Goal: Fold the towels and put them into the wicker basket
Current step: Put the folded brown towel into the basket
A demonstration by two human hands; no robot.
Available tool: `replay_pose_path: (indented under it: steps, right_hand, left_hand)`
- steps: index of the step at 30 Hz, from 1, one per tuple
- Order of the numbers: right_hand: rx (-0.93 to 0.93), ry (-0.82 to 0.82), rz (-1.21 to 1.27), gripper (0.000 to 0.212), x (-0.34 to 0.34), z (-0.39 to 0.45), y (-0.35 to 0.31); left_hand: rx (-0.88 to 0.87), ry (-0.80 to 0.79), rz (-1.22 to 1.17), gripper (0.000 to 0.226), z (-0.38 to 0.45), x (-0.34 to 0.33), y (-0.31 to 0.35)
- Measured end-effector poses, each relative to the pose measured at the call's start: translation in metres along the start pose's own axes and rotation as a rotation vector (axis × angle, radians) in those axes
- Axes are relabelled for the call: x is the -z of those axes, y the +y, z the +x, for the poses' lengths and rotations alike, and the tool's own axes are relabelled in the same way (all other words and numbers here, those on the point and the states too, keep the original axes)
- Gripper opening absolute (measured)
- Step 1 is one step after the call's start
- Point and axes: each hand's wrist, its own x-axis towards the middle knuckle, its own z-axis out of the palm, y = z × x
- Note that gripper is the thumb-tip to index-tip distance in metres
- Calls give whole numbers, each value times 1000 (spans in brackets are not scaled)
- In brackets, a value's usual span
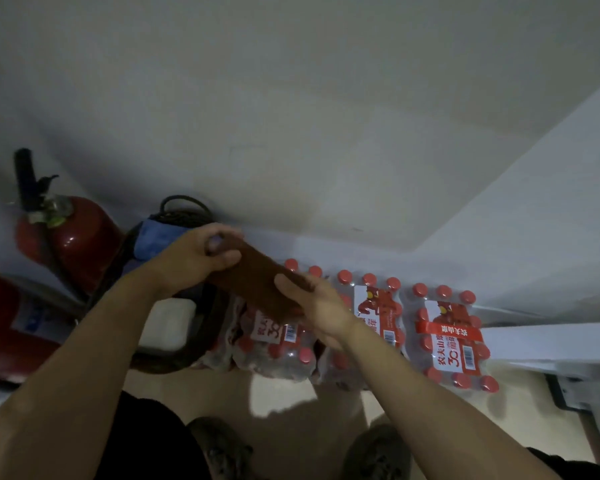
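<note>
A folded brown towel (257, 278) is held in the air between both hands, above the floor. My left hand (194, 258) grips its upper left end, fingers curled over the edge. At the lower right end my right hand (316, 303) holds it, thumb on top and fingers underneath. Below the left hand stands a dark wicker basket (187, 358) with a white folded towel (168, 327) inside and a blue towel (153, 237) by its far rim. The basket's handle (184, 206) rises behind the hands.
Two red fire extinguishers (73, 237) stand and lie at the left by the wall. Shrink-wrapped packs of red-capped water bottles (451, 337) line the floor at the wall. A white frame (551, 344) juts in at the right. My shoes (222, 448) are below.
</note>
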Motion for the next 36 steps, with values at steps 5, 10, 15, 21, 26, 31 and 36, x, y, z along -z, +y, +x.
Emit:
replay_pose_path:
  steps: [5,10,15,21,26,31,36]
  right_hand:
    - [26,159,107,28,-71,91,-13]
    - [38,293,-18,42,-112,155,-11]
    - [141,384,-421,62,-118,173,-10]
    - [810,555,-1122,38,-120,157,-4]
    - [790,275,-1314,32,-112,162,13]
    - [702,214,-1261,40,-110,159,15]
    - [637,244,-1113,50,-108,123,2]
  left_hand:
    - [58,617,-129,36,23,42,-57]
    - [-18,863,-144,44,30,61,-88]
    - [34,763,112,51,29,61,-109]
    - [7,755,178,49,32,56,-110]
    - [159,738,205,39,37,55,-115]
    - [178,673,197,43,34,58,-114]
    - [138,677,106,48,25,61,-98]
